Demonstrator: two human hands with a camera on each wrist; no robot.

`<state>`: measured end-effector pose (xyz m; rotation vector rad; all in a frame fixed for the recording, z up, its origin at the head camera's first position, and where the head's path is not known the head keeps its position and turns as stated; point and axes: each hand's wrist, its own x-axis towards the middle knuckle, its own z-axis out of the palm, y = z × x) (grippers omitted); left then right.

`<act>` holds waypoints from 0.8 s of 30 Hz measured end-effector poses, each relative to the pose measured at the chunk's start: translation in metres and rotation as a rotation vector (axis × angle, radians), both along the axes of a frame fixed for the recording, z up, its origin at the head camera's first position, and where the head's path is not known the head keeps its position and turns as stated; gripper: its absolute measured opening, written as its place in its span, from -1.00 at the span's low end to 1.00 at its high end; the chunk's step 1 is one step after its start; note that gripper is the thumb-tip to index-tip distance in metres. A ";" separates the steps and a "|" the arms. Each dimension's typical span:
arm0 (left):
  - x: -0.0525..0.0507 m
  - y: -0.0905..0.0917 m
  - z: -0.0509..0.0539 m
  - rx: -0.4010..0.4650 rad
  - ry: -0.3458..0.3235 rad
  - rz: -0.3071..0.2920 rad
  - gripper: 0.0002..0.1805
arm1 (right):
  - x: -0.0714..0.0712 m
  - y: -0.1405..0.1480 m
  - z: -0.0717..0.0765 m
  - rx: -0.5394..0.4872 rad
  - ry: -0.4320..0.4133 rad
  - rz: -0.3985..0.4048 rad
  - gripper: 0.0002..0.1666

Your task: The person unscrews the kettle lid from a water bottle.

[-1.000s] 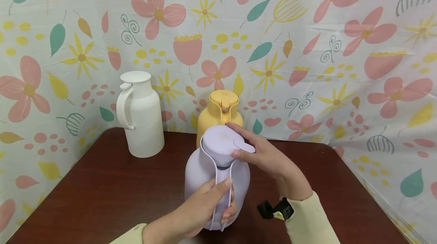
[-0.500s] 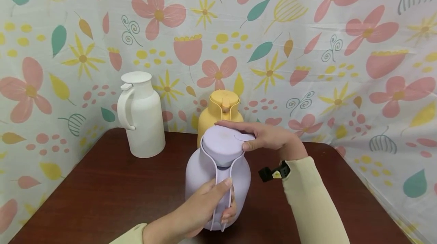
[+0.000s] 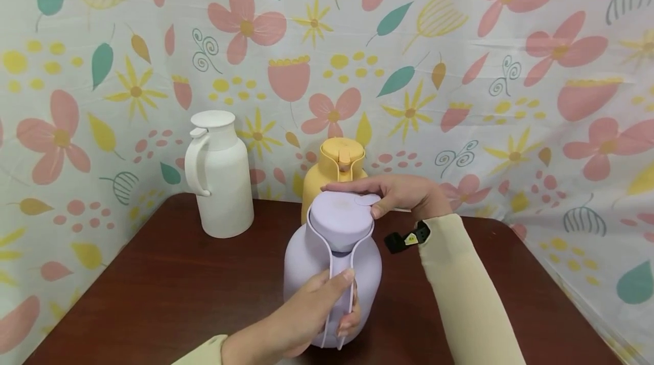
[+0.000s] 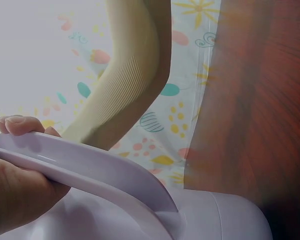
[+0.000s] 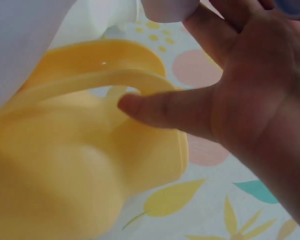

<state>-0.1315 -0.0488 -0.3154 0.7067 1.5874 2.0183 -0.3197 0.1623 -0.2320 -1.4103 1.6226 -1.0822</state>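
Observation:
A lilac vacuum jug [image 3: 298, 265] stands near the front of the table, its handle facing me. My left hand [image 3: 314, 311] grips that handle, thumb along the near side and fingers curled through behind. In the left wrist view the fingers wrap over the handle [image 4: 105, 182]. My right hand [image 3: 393, 192] spans the jug's round lilac lid [image 3: 337, 214], fingers over its far edge and thumb beside the lid's small tab [image 3: 367, 199]. The right wrist view shows the thumb [image 5: 165, 107] extended in front of a yellow jug; the other fingertips are partly hidden.
Directly behind the lilac jug stands the yellow jug [image 3: 343, 152], its lower part hidden. A white jug [image 3: 225, 183] stands at the back left. The dark wooden table [image 3: 153, 285] backs against a floral cloth [image 3: 434, 30]. A black strap device [image 3: 409, 238] hangs at my right wrist.
My right hand has swung anticlockwise with the lid; the tab now points farther back and the forearm lies higher. The left hand keeps its hold. The view has shifted slightly.

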 end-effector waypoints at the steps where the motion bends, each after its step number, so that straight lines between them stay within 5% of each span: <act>1: 0.000 0.000 0.000 0.005 -0.001 -0.002 -0.42 | 0.000 0.000 0.000 -0.009 0.003 0.004 -0.19; 5: 0.000 0.001 -0.001 0.027 0.004 -0.011 -0.38 | 0.004 0.004 0.000 -0.065 0.013 0.000 -0.17; 7: 0.000 0.001 -0.001 0.035 0.008 -0.014 -0.37 | 0.014 0.008 0.003 -0.114 0.053 -0.107 -0.20; 9: 0.000 0.001 -0.002 0.038 0.011 -0.011 -0.37 | 0.033 0.009 0.006 -0.164 0.115 -0.331 -0.27; 13: 0.002 0.001 -0.002 0.046 0.008 -0.013 -0.37 | 0.088 0.001 -0.001 -0.265 0.276 -0.915 -0.37; 16: 0.002 0.001 -0.003 0.054 0.002 -0.015 -0.38 | 0.126 -0.011 -0.020 -0.337 0.365 -1.184 -0.33; 19: 0.002 0.000 -0.002 0.057 0.002 -0.018 -0.40 | 0.151 -0.021 -0.041 -0.349 0.461 -1.308 -0.24; 24: 0.000 0.001 -0.002 0.068 0.002 -0.030 -0.50 | 0.170 -0.034 -0.058 -0.260 0.609 -1.362 -0.05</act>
